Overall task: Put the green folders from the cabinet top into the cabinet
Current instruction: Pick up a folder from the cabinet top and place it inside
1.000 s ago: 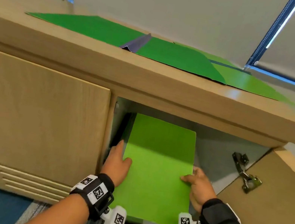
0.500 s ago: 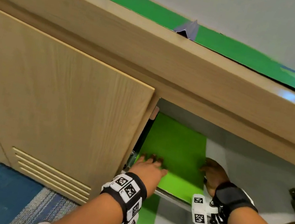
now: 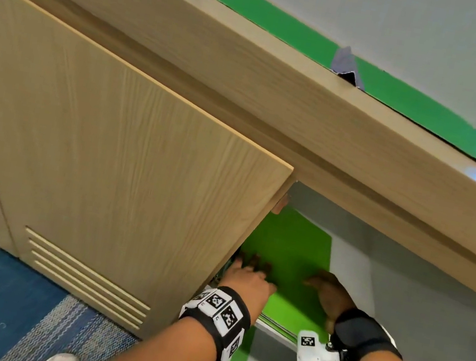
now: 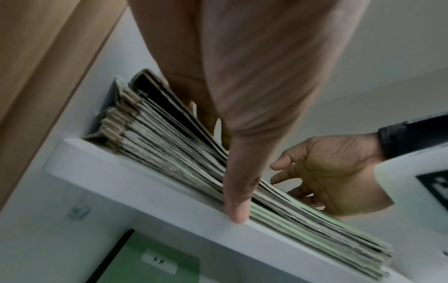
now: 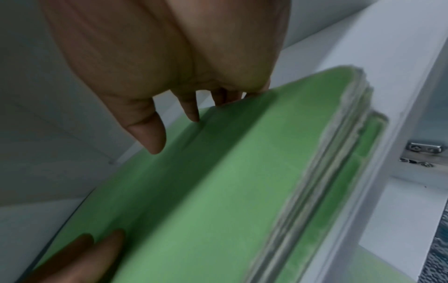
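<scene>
Counts: two hands, left hand [image 3: 248, 277] and right hand [image 3: 329, 295], both on one stack of green folders [image 3: 287, 252] on the cabinet shelf [image 4: 169, 193]; folders in the stack too many and too blurred to count. One more green folder [image 4: 150, 262] below the shelf, one white label [image 4: 160, 262] on it. On the cabinet top [image 3: 250, 65], at least two green folders [image 3: 260, 9] lying open. One shut door [image 3: 104, 172] left of the opening. Two wrist bands [image 3: 219, 307].

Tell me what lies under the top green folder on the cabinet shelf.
Under the top green folder lies a stack of more folders, resting on the white shelf. Both hands, left hand and right hand, rest on it. The stack's inner pages are hidden.
</scene>
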Demonstrator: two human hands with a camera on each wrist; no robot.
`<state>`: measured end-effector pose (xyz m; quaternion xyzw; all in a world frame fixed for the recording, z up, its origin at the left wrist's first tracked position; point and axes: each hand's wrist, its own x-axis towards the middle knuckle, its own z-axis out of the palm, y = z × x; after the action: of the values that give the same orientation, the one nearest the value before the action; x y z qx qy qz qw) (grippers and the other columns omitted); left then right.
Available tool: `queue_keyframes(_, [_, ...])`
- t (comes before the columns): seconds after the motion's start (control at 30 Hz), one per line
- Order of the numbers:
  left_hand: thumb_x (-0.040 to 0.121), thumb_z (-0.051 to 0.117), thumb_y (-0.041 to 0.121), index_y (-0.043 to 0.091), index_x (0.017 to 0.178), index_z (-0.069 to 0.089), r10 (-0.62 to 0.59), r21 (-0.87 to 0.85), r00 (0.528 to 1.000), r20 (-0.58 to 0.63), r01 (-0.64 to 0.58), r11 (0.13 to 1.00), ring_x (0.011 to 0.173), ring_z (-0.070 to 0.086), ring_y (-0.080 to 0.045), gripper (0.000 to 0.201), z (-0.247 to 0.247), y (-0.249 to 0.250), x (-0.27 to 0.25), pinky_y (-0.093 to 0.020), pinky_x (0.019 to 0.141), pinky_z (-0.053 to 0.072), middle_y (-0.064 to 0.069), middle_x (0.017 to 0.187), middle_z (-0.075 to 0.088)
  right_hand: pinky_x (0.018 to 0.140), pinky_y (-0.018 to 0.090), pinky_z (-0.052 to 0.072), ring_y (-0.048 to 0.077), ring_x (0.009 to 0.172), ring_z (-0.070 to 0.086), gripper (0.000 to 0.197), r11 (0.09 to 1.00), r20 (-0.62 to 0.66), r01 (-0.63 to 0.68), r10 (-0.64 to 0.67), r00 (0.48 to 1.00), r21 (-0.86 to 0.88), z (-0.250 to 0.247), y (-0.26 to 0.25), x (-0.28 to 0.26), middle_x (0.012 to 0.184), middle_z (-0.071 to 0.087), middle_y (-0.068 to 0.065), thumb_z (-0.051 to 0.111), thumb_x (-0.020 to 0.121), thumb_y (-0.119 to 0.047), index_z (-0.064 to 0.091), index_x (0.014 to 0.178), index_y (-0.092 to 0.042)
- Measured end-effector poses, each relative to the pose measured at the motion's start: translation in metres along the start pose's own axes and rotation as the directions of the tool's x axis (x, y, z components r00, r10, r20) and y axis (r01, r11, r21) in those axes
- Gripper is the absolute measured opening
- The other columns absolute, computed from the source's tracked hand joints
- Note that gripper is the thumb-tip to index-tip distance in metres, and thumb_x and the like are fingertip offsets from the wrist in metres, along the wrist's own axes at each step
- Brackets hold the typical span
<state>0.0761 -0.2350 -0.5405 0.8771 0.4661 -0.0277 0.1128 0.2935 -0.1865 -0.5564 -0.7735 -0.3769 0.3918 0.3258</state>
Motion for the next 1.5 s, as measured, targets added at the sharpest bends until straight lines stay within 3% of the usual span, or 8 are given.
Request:
queue_keyframes(0.13, [0.089, 0.045, 0.009, 0.028, 0.134, 0.051, -0.022, -0.005, 1.0, -0.005, 0.022, 1.0, 0.137, 0.034, -0.033, 0.049, -0.002, 0.001, -0.001, -0.056, 0.115, 0.007, -0.012, 0.142, 0.048, 0.102, 0.038, 0.043, 0.031, 0.124, 0.05, 0.079, 0.978, -0.01, 0.008, -0.01, 1.0, -0.208, -0.003, 0.006, -0.001, 0.142, 0.048, 0.014, 0.076, 0.074, -0.026, 0.04, 0.144, -0.017])
queue_keyframes(0.33, [0.077, 0.072, 0.036, 0.028, 0.138, 0.043, 0.007, -0.019, 1.0, -0.014, -0.007, 1.0, 0.134, 0.04, -0.031, 0.068, -0.008, 0.0, -0.002, -0.055, 0.115, 0.01, -0.01, 0.14, 0.049, 0.089, 0.042, 0.053, 0.035, 0.106, 0.063, 0.082, 0.914, -0.032, 0.081, -0.102, 0.994, -0.397, -0.024, -0.01, -0.021, 0.131, 0.056, 0.019, 0.076, 0.062, -0.04, 0.048, 0.136, -0.019])
queue_keyframes(0.47, [0.076, 0.064, 0.06, 0.026, 0.145, 0.031, 0.027, -0.068, 0.991, -0.13, -0.036, 0.997, 0.14, 0.032, -0.028, 0.084, -0.026, 0.001, -0.014, -0.05, 0.116, 0.015, -0.007, 0.149, 0.04, 0.086, 0.032, 0.047, 0.031, 0.11, 0.061, 0.049, 0.931, 0.018, 0.185, -0.189, 0.982, -0.316, -0.035, -0.046, -0.075, 0.122, 0.058, 0.009, 0.067, 0.085, -0.012, 0.051, 0.13, -0.013])
queue_keyframes(0.83, [0.094, 0.046, 0.05, 0.036, 0.148, 0.027, 0.113, -0.218, 0.904, -0.412, -0.218, 0.951, 0.143, 0.022, -0.008, 0.059, -0.139, 0.045, -0.124, -0.028, 0.118, 0.018, 0.013, 0.155, 0.026, 0.084, 0.014, 0.048, -0.004, 0.094, 0.064, 0.029, 0.846, 0.168, 0.499, -0.472, 0.865, -0.19, -0.087, -0.105, -0.215, 0.104, 0.068, -0.012, 0.065, 0.088, -0.021, 0.057, 0.114, -0.03])
queue_keyframes(1.03, [0.092, 0.042, 0.048, 0.03, 0.096, 0.055, 0.112, -0.044, 0.7, -0.705, -0.201, 0.979, 0.084, 0.053, -0.009, 0.023, -0.239, 0.069, -0.159, -0.029, 0.071, 0.044, 0.011, 0.088, 0.057, 0.094, 0.032, 0.053, -0.001, 0.1, 0.063, 0.023, 0.813, 0.169, 0.57, -0.549, 0.818, -0.12, -0.102, -0.128, -0.258, 0.112, 0.066, -0.014, 0.066, 0.086, -0.027, 0.063, 0.109, -0.031])
queue_keyframes(1.13, [0.085, 0.047, 0.041, 0.029, 0.098, 0.057, 0.098, 0.003, 0.626, -0.773, -0.15, 0.989, 0.092, 0.047, -0.011, 0.021, -0.283, 0.069, -0.151, -0.031, 0.081, 0.043, 0.009, 0.094, 0.049, 0.094, 0.031, 0.053, -0.001, 0.101, 0.062, 0.021, 0.807, 0.154, 0.586, -0.572, 0.805, -0.065, -0.109, -0.137, -0.269, 0.109, 0.066, -0.018, 0.065, 0.087, -0.026, 0.066, 0.106, -0.035])
queue_keyframes(1.3, [0.076, 0.049, 0.045, 0.031, 0.152, 0.013, -0.225, 0.017, 0.896, -0.384, 0.251, 0.968, 0.147, 0.005, -0.034, 0.085, -0.319, 0.045, -0.113, -0.051, 0.119, 0.004, -0.014, 0.16, -0.002, 0.082, 0.023, 0.055, 0.003, 0.099, 0.064, 0.02, 0.802, 0.124, 0.596, -0.596, 0.794, 0.037, -0.121, -0.15, -0.289, 0.107, 0.069, -0.012, 0.062, 0.09, -0.022, 0.064, 0.107, -0.033])
queue_keyframes(1.5, [0.074, 0.05, 0.035, 0.039, 0.147, 0.013, -0.279, 0.195, 0.907, -0.315, 0.349, 0.916, 0.134, 0.025, -0.034, 0.082, -0.305, 0.047, -0.113, -0.055, 0.108, 0.025, -0.01, 0.146, 0.023, 0.083, 0.028, 0.056, 0.009, 0.099, 0.068, 0.017, 0.809, 0.081, 0.549, -0.574, 0.815, 0.211, -0.141, -0.149, -0.298, 0.107, 0.071, -0.007, 0.059, 0.092, -0.022, 0.066, 0.107, -0.027])
